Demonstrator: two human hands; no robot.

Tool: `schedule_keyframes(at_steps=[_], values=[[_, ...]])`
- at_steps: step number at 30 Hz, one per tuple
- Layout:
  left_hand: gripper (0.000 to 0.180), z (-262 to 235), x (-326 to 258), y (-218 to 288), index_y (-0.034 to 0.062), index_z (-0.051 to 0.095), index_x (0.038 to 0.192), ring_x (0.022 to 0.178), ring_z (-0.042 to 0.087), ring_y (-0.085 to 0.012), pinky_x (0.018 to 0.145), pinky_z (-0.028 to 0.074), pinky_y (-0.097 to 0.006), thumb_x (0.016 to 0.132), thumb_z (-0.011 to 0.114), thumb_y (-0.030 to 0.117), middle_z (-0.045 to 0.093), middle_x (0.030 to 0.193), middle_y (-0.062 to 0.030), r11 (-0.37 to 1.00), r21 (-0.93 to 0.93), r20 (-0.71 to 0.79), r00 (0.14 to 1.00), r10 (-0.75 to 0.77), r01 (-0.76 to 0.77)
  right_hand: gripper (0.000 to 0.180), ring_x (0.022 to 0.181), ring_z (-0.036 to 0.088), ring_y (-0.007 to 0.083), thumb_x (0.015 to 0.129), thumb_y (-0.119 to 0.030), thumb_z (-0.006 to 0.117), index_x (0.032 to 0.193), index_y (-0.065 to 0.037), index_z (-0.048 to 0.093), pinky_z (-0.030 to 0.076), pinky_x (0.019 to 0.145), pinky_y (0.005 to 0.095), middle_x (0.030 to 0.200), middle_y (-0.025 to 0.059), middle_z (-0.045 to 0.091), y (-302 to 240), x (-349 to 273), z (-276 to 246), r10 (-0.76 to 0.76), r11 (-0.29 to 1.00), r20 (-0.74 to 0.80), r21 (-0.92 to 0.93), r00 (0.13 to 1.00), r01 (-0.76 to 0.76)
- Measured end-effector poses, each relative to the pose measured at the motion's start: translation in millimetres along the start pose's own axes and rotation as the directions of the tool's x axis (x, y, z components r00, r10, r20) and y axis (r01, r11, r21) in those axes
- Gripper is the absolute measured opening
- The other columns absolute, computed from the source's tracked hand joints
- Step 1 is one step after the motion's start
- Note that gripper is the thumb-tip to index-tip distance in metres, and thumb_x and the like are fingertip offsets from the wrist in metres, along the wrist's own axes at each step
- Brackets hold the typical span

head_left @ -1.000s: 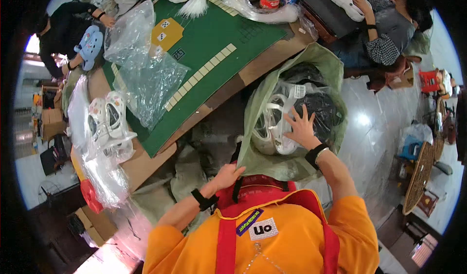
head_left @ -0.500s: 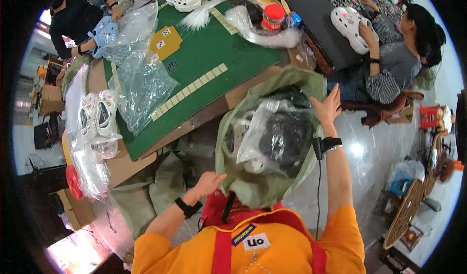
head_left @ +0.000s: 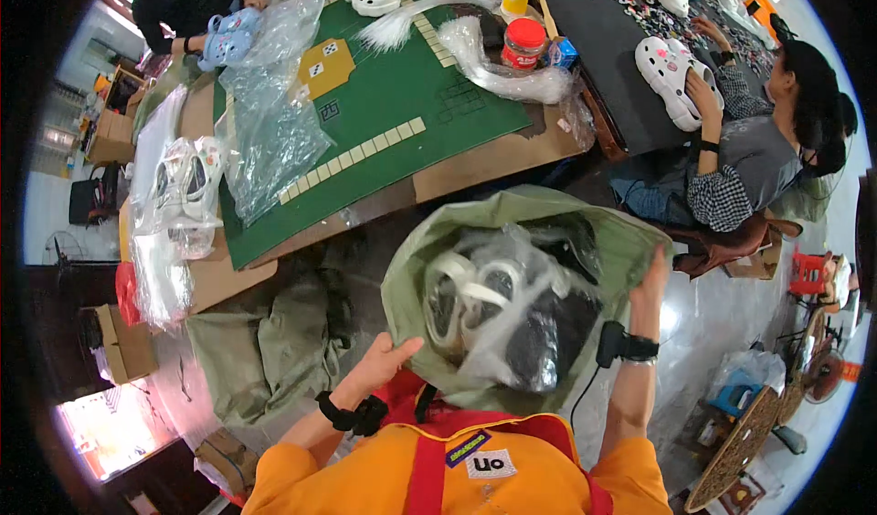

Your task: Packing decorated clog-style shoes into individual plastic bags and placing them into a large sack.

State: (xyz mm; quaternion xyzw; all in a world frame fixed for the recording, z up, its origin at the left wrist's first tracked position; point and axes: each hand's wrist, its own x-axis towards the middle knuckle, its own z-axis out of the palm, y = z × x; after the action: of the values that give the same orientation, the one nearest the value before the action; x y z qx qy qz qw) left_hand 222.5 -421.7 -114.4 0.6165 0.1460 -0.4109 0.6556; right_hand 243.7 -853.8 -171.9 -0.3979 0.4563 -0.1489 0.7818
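Note:
A pale green woven sack [head_left: 402, 282] stands open in front of me, its mouth facing up. Inside lie white clogs [head_left: 446, 300] and dark shoes [head_left: 548, 346], wrapped in clear plastic bags. My left hand [head_left: 385, 361] is closed on the near left part of the sack's rim, thumb toward the opening. On the right side, my right hand [head_left: 650, 282] grips the rim, with its fingertips partly hidden by the cloth.
Beyond the sack is a table with a green mat [head_left: 384, 95], clear plastic bags [head_left: 274, 140], a red-lidded jar [head_left: 523, 44] and bagged white clogs [head_left: 187, 181]. One co-worker holds a white clog [head_left: 671, 81]; another handles a blue clog [head_left: 228, 38]. More green sacks [head_left: 265, 355] lie on the floor.
My right hand, spread open against the sack's far right edge before, has come nearer and closed on the rim. The sack's mouth has shifted nearer and widened; the white clogs show more.

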Motion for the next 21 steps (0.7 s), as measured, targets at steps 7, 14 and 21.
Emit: schedule_keyframes(at_steps=[7, 14, 21], values=[[0.034, 17.0, -12.1, 49.7, -0.0007, 0.048, 0.112, 0.09, 0.055, -0.0146, 0.079, 0.044, -0.028, 0.083, 0.054, 0.015, 0.057, 0.102, -0.0062, 0.982, -0.113, 0.116, 0.98, 0.162, -0.149, 0.039, 0.101, 0.05, 0.0247, 0.091, -0.031, 0.037, 0.117, -0.002, 0.043, 0.042, 0.084, 0.0388, 0.115, 0.0119, 0.049, -64.5, -41.3, -42.0, -0.237, 0.971, 0.269, 0.107, 0.934, 0.216], [0.025, 11.1, 25.2, 77.9, -0.0019, 0.055, 0.102, 0.08, 0.057, -0.0126, 0.071, 0.046, -0.027, 0.083, 0.053, 0.014, 0.06, 0.092, -0.0048, 0.878, -0.346, 0.01, 0.935, 0.355, -0.33, 0.04, 0.103, 0.049, 0.0256, 0.091, -0.032, 0.036, 0.117, -0.001, 0.042, 0.042, 0.085, 0.0383, 0.116, 0.0132, 0.048, -82.0, -12.8, -17.0, -0.267, 0.964, 0.138, 0.041, 0.954, 0.264], [0.028, -15.2, 126.1, 52.8, -0.0001, 0.058, 0.092, 0.067, 0.054, -0.0097, 0.059, 0.043, -0.026, 0.085, 0.052, 0.026, 0.06, 0.083, -0.0023, 0.859, 0.417, 0.022, 0.948, 0.317, -0.296, 0.047, 0.098, 0.051, 0.0249, 0.089, -0.039, 0.037, 0.119, -0.002, 0.041, 0.043, 0.078, 0.0367, 0.113, 0.0078, 0.05, -19.7, 138.3, -75.2, 0.0, 0.999, 0.015, -0.042, 1.0, 0.0]])
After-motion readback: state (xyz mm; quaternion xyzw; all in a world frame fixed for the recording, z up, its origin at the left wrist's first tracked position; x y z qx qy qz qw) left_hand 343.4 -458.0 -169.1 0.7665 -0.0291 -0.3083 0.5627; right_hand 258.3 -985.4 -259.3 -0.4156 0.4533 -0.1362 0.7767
